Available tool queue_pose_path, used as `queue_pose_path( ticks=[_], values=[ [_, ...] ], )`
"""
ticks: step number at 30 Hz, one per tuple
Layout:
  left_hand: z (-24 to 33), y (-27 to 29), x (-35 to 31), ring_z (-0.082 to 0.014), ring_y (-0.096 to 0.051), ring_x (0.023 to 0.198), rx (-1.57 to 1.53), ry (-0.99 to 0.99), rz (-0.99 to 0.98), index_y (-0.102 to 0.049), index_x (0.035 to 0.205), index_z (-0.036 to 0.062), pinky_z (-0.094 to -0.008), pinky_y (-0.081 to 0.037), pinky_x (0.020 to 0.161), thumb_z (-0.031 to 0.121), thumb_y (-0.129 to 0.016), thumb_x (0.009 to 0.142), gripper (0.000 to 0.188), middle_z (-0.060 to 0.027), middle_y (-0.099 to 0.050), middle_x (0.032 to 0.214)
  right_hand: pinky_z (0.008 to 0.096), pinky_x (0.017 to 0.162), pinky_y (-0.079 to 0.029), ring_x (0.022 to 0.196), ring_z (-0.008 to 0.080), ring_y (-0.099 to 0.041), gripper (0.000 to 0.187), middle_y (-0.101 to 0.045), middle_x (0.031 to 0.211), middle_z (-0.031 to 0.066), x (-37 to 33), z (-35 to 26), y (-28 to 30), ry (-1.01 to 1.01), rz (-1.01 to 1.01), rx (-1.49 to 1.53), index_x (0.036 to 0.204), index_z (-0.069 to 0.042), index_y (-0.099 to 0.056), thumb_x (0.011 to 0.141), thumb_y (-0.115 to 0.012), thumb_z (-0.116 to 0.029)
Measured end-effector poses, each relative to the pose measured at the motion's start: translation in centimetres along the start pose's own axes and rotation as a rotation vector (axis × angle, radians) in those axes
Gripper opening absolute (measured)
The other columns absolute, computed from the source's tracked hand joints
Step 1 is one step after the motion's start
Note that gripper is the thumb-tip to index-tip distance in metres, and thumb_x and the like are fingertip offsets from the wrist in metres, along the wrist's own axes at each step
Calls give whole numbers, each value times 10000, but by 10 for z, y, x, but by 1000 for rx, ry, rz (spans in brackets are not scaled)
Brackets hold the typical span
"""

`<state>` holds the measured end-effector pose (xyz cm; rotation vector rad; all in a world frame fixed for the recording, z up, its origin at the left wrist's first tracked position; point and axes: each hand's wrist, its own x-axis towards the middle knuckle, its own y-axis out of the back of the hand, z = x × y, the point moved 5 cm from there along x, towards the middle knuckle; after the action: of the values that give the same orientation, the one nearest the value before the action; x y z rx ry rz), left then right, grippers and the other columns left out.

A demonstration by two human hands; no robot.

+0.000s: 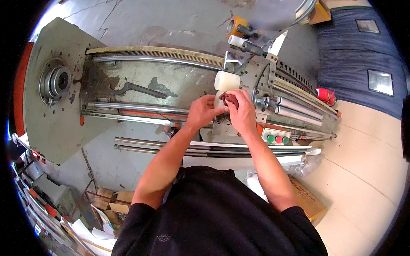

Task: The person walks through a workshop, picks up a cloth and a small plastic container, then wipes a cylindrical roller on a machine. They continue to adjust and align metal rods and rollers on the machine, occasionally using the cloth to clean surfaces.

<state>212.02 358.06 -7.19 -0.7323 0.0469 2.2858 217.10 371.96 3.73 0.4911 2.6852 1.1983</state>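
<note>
Both my hands meet over the machine's carriage, around a second, mostly covered white roller (218,101). My left hand (202,112) is closed, with its fingers and thumb against that roller's left side. My right hand (243,112) pinches a dark reddish-brown, crumpled piece (231,100) that looks like a scrap of cloth or sheet, pressed at the roller; its exact kind is unclear. Just beyond my fingertips sits a thick white roller (227,80). My palms and fingers hide most of the contact.
A hook spanner (139,88) lies on the grey machine bed, left of my hands. The round chuck (57,81) is at far left. Nearer me are a button box (276,137) and long metal rods (162,144). A cardboard box (308,200) stands at lower right.
</note>
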Motion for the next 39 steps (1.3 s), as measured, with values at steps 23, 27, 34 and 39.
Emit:
queue_pose_path(
  ticks=[23,27,34,39],
  values=[
    [-19,19,21,-196,-723,1189,167,-478,9,-596,1463,1,-388,-618,963,203,-999,786,813,-145,-753,1327,465,959,-540,1084,391,-658,234,-663,1123,133,6,-11,-6,78,-3,-33,1142,-67,-701,922,-724,9],
    [-31,8,24,-201,-722,1165,-171,-154,-167,-572,1458,-44,-393,-619,952,192,-982,812,801,-174,-742,1317,417,969,-555,1105,357,-688,246,-666,1169,130,23,-7,-5,22,-78,-13,1193,-52,-697,954,-698,1],
    [-22,5,14,-177,-749,901,-96,40,31,-713,1219,-67,-335,-619,732,510,-937,838,727,-121,-792,986,441,926,-554,1085,370,-677,214,-674,1169,130,-17,0,4,67,18,6,1165,-68,-703,956,-744,-40],
    [-18,10,9,-165,-746,971,-31,27,-11,-700,1298,-41,-325,-624,702,419,-884,920,624,-113,-795,1093,414,933,-563,1079,356,-695,217,-672,1176,145,8,-2,3,2,-16,-5,1175,-41,-699,963,-719,-1]
  ],
)
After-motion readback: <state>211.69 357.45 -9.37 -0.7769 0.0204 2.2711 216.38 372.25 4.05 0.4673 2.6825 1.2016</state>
